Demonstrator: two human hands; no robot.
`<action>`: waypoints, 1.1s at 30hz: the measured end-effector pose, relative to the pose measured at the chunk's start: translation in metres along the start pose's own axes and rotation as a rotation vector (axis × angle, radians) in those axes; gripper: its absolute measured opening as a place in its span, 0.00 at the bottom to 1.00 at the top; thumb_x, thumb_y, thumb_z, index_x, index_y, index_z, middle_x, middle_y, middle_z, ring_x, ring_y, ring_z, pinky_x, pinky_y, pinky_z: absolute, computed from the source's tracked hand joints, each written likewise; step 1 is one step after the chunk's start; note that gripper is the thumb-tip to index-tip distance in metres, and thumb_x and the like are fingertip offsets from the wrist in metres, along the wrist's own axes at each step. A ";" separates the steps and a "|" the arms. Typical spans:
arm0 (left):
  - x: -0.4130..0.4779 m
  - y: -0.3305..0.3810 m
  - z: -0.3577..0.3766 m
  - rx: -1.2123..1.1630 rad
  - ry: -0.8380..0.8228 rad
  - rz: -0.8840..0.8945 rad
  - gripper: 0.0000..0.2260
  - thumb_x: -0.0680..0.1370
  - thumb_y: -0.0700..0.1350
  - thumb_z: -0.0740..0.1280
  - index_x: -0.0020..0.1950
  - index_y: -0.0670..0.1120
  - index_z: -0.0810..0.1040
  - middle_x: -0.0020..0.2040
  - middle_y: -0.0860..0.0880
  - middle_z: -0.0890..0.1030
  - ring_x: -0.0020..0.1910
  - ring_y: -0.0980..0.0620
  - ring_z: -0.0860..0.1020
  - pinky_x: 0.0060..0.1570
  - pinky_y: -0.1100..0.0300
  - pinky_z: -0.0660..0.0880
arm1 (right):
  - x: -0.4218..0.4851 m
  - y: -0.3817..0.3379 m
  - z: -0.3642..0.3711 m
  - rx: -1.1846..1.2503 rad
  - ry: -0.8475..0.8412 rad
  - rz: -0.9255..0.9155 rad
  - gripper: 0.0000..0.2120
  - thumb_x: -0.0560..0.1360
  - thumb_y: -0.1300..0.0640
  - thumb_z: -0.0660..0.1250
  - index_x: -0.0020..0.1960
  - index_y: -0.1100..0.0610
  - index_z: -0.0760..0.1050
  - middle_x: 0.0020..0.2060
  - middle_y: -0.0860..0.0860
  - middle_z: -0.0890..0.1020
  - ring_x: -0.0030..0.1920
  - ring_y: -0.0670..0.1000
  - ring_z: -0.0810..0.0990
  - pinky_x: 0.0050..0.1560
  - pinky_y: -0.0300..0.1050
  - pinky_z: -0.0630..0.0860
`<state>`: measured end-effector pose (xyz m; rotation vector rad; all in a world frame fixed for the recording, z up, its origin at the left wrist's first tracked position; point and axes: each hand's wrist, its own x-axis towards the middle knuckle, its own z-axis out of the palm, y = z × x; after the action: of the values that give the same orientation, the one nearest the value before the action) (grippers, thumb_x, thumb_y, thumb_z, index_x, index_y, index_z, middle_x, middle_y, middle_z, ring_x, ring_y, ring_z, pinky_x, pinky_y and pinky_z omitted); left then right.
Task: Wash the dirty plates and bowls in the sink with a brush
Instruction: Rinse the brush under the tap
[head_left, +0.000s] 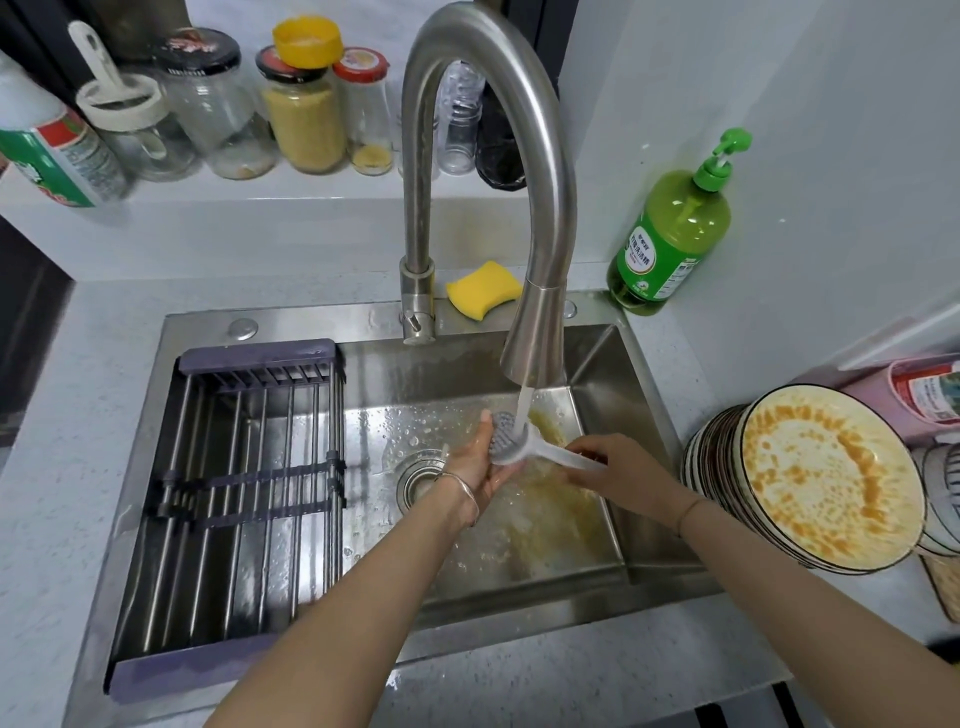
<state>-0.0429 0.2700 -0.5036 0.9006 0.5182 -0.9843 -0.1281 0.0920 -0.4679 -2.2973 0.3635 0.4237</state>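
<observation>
1. Sink set into the tabletop, water running from the faucet.
2. Drying rack spans its left half.
3. Dirty plates (smeared orange) are stacked on the tabletop, right of the sink.
4. Hands: the right hand grips the brush handle; the left hand, fingers straight, touches the bristles.
5. Brush is under the stream, above the basin.

The sink is brushed stainless, wet and spotty, and the tap is the same satin metal. The brush looks like frosted see-through plastic. The rack has shiny metal rods with matt purple plastic ends. The sponge is porous foam, the soap bottle glossy green plastic, the plates glazed ceramic, the bench matt speckled stone.
</observation>
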 end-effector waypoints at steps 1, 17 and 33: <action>0.000 0.001 -0.002 -0.039 0.018 -0.004 0.19 0.77 0.54 0.63 0.55 0.38 0.76 0.50 0.38 0.83 0.37 0.49 0.84 0.30 0.61 0.81 | -0.002 0.000 -0.003 -0.032 -0.004 -0.003 0.08 0.73 0.54 0.72 0.52 0.49 0.80 0.39 0.41 0.80 0.38 0.41 0.78 0.40 0.32 0.70; -0.020 0.039 -0.046 0.210 0.237 0.061 0.18 0.83 0.53 0.56 0.61 0.39 0.73 0.49 0.41 0.79 0.35 0.48 0.83 0.30 0.64 0.79 | 0.008 -0.034 -0.029 -0.358 -0.037 -0.110 0.12 0.72 0.44 0.71 0.46 0.52 0.83 0.35 0.46 0.81 0.36 0.47 0.78 0.39 0.45 0.74; -0.046 0.010 0.062 1.719 -0.222 0.793 0.12 0.75 0.49 0.72 0.58 0.51 0.82 0.51 0.50 0.84 0.49 0.50 0.80 0.43 0.61 0.71 | -0.074 -0.066 -0.122 -0.525 0.087 0.031 0.12 0.64 0.43 0.77 0.42 0.47 0.83 0.29 0.39 0.76 0.32 0.42 0.74 0.33 0.36 0.66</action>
<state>-0.0571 0.2429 -0.4321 2.1971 -1.0723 -0.5793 -0.1467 0.0569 -0.3161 -2.8307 0.3626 0.4790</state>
